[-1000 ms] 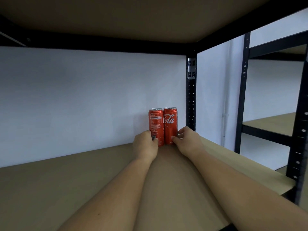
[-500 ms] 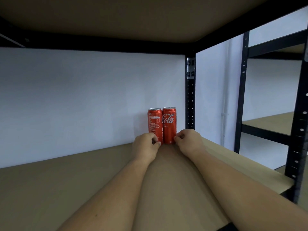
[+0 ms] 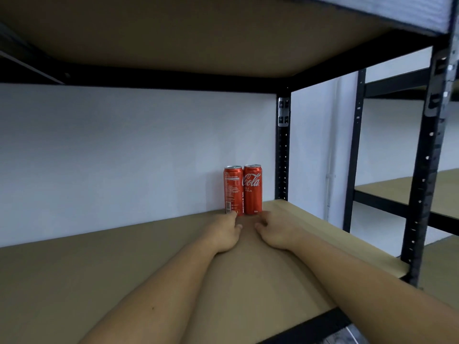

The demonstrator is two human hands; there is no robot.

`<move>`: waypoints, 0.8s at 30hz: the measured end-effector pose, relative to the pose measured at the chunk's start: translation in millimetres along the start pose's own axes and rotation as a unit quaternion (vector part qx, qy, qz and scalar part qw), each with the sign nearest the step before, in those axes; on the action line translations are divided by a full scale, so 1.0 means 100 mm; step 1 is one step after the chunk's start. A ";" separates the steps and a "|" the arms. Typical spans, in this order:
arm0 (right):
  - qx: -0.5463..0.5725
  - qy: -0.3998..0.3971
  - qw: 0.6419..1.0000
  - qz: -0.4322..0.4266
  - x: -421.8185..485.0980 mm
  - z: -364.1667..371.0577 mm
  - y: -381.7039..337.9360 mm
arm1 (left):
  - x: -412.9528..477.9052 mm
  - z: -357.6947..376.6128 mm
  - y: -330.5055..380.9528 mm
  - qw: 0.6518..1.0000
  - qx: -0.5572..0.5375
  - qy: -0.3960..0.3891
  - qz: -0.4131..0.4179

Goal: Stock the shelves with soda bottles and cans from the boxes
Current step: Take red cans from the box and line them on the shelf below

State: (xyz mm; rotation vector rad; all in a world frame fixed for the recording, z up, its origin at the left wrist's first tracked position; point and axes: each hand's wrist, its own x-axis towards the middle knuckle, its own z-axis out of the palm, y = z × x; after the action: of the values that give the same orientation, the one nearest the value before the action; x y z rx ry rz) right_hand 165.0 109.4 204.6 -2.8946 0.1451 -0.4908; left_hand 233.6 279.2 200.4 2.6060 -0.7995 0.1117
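Note:
Two red soda cans stand upright side by side at the back right of the brown shelf board (image 3: 99, 269), against the white wall. The left can (image 3: 233, 191) shows its small-print side, the right can (image 3: 252, 189) its white logo. My left hand (image 3: 227, 233) lies just in front of the left can, fingers loosely curled, a fingertip near the can's base. Just in front of the right can rests my right hand (image 3: 273, 233), fingers apart and apart from the can. Neither hand holds anything.
A black steel upright (image 3: 283, 150) stands right of the cans at the shelf's back corner. Another black post (image 3: 424, 182) marks the front right corner. The shelf board above (image 3: 198, 33) hangs low overhead. A second rack (image 3: 407, 189) stands to the right.
Both hands have let go of the cans' bases and drawn back toward me. The cans stay put against the wall.

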 end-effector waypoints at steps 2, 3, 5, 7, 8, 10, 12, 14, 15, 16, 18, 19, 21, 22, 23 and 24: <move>0.046 -0.071 0.996 0.018 -0.23 -0.09 -0.05 | -0.17 -0.03 0.01 1.000 0.014 -0.020 0.000; 0.056 -0.096 0.994 0.024 -0.37 -0.12 -0.07 | -0.29 -0.05 0.02 0.999 0.025 -0.031 0.001; 0.044 -0.118 0.992 0.015 -0.67 -0.20 -0.16 | -0.55 -0.08 0.05 0.998 0.041 -0.048 -0.002; 0.026 -0.127 0.992 -0.005 -1.01 -0.30 -0.27 | -0.85 -0.13 0.12 0.997 0.049 -0.052 0.011; 0.022 -0.128 0.991 -0.013 -1.17 -0.34 -0.32 | -1.02 -0.16 0.17 0.997 0.053 -0.056 0.019; 0.019 -0.128 0.991 -0.026 -1.51 -0.43 -0.43 | -1.39 -0.21 0.28 0.995 0.062 -0.068 0.034; 0.025 -0.131 0.990 -0.037 -1.84 -0.53 -0.54 | -1.76 -0.25 0.38 0.995 0.061 -0.071 0.045; 0.036 -0.132 0.990 -0.043 -2.15 -0.63 -0.65 | -2.15 -0.29 0.49 0.995 0.063 -0.060 0.056; 0.045 -0.128 0.990 -0.045 -2.30 -0.66 -0.70 | -2.34 -0.31 0.54 0.994 0.066 -0.056 0.061; 0.054 -0.124 0.990 -0.047 -2.44 -0.69 -0.74 | -2.53 -0.34 0.58 0.994 0.070 -0.053 0.063; 0.069 -0.120 0.989 -0.056 -2.74 -0.71 -0.80 | -2.89 -0.35 0.65 0.993 0.079 -0.047 0.075; 0.071 -0.118 0.988 -0.066 -2.90 -0.71 -0.82 | -3.06 -0.35 0.68 0.992 0.080 -0.042 0.085; 0.073 -0.127 0.986 -0.073 -3.22 -0.70 -0.87 | -3.38 -0.28 0.71 0.993 0.072 -0.051 0.085; 0.068 -0.143 0.985 -0.066 -3.38 -0.68 -0.89 | -3.53 -0.22 0.72 0.993 0.066 -0.065 0.078; 0.063 -0.161 0.983 -0.058 -3.54 -0.64 -0.90 | -3.68 -0.15 0.73 0.993 0.061 -0.077 0.072; 0.056 -0.177 0.981 -0.051 -3.69 -0.58 -0.90 | -3.82 -0.06 0.73 0.993 0.053 -0.085 0.067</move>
State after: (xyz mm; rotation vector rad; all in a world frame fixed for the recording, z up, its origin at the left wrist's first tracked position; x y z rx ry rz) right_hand -195.7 234.9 160.9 -2.8313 -0.0833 0.0079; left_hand -124.6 424.9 158.5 2.6869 -1.0552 -0.0304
